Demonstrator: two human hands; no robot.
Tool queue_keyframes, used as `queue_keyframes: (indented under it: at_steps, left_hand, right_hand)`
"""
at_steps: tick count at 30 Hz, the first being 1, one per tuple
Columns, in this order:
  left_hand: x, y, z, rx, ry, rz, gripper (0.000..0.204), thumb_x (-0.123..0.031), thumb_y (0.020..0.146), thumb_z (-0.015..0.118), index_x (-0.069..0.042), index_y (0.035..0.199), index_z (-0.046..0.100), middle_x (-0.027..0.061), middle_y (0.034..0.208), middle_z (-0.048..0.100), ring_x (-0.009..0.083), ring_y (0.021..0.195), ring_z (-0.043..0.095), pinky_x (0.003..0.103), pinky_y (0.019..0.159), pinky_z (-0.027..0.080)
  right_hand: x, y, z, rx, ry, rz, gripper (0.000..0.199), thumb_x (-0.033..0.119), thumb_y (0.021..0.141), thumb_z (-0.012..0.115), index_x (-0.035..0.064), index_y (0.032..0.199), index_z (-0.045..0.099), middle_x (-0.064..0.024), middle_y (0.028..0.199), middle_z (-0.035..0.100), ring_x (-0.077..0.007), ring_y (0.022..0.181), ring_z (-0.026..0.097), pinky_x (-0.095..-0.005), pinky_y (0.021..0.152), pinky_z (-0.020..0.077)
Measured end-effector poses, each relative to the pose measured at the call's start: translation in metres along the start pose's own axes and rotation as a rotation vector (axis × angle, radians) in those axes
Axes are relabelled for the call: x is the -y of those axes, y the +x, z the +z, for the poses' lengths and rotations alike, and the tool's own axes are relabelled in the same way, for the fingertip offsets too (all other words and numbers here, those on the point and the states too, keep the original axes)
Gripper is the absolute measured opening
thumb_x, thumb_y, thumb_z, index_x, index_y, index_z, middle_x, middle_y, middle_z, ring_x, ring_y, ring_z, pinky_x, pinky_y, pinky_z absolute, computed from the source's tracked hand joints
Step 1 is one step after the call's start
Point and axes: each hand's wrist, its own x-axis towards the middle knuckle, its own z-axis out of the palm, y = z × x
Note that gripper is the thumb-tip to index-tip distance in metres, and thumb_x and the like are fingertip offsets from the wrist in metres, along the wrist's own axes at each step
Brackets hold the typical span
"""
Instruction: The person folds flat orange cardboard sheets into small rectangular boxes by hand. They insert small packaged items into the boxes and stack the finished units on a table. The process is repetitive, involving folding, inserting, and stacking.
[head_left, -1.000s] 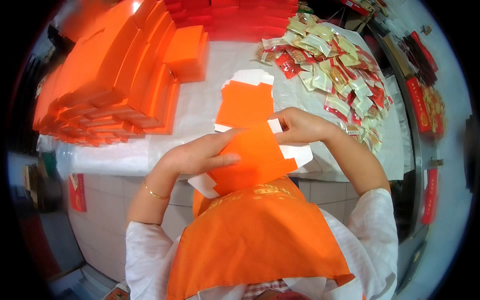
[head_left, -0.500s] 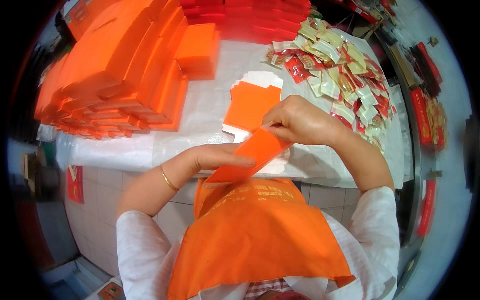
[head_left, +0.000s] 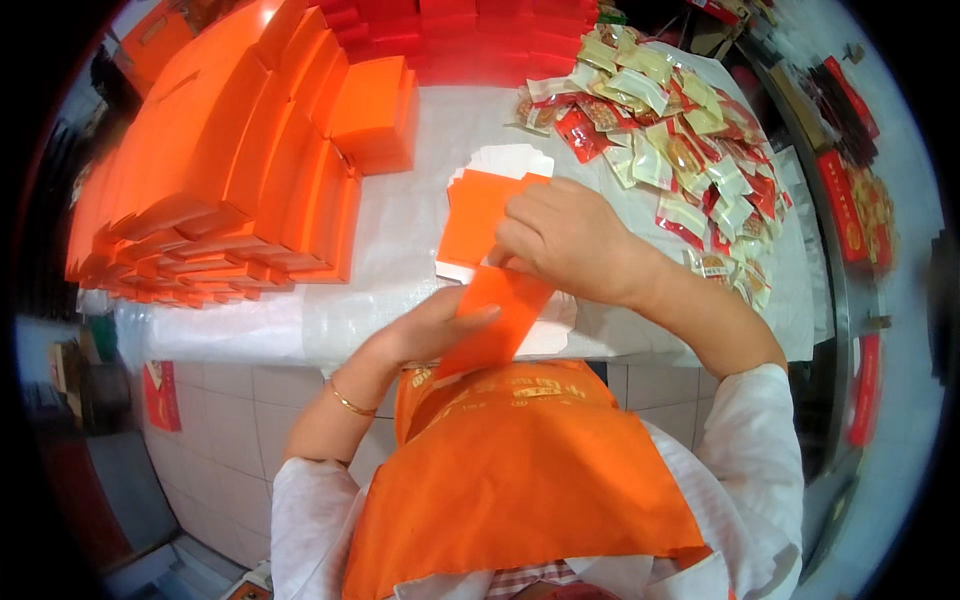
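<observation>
Since the earlier frame the orange card blank (head_left: pixel 495 320) has been drawn lower toward the near edge of the desk (head_left: pixel 400 230), and the right hand (head_left: pixel 570 240) has shifted from its upper corner to lie across its top end.

The left hand (head_left: pixel 440 325), at centre frame, closes its fingers and thumb on the left edge of the blank. The right hand, just above and right of it, presses down with bent fingers on the blank's upper end; whether it pinches a flap cannot be told. The two hands lie close together, joined by the blank.

The blank sits tilted, its lower end overhanging the near desk edge above the orange apron (head_left: pixel 520 470). Its white flaps (head_left: pixel 555 325) show at the right side.

Directly above, a second flat blank (head_left: pixel 480 215), orange with a scalloped white flap, lies on the desk, partly under the right hand.

Upper left of the frame: folded orange boxes (head_left: pixel 220 170) stand in packed rows reaching the left desk edge. One stack of them (head_left: pixel 375 110) stands just apart at the rows' right end.

Upper right: a heap of small sealed packets (head_left: pixel 680 140), red, yellow and clear, spreads toward the right desk edge.

Open room: a bare white strip runs between the boxes and the packets, and another along the near edge at the left of the hands.

A thin bracelet (head_left: pixel 350 403) circles the left wrist.
</observation>
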Motion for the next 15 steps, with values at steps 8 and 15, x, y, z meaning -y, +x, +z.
queue_keyframes:
  at_steps: [8,15]
  left_hand:
    - [-0.057,-0.012,-0.026,0.055,0.463,-0.068,0.039,-0.024,0.095,0.051,0.001,0.123,0.052,0.0202,0.109,0.063,0.0320,0.099,0.058,0.040,0.088,0.045]
    - [-0.037,0.006,-0.033,-0.020,0.775,-0.072,0.030,-0.018,0.093,0.049,0.000,0.117,0.051,0.0229,0.103,0.062,0.0396,0.097,0.058,0.045,0.081,0.045]
  right_hand:
    - [0.007,-0.019,0.011,0.004,0.275,0.261,0.023,0.003,0.073,0.064,0.0044,0.095,0.060,-0.0088,0.083,0.061,-0.0270,0.078,0.062,-0.0354,0.067,0.0505]
    - [0.028,-0.026,0.037,-0.045,0.834,0.768,0.034,0.011,0.077,0.067,-0.0011,0.106,0.054,-0.0107,0.099,0.057,-0.0206,0.096,0.057,-0.0345,0.090,0.0451]
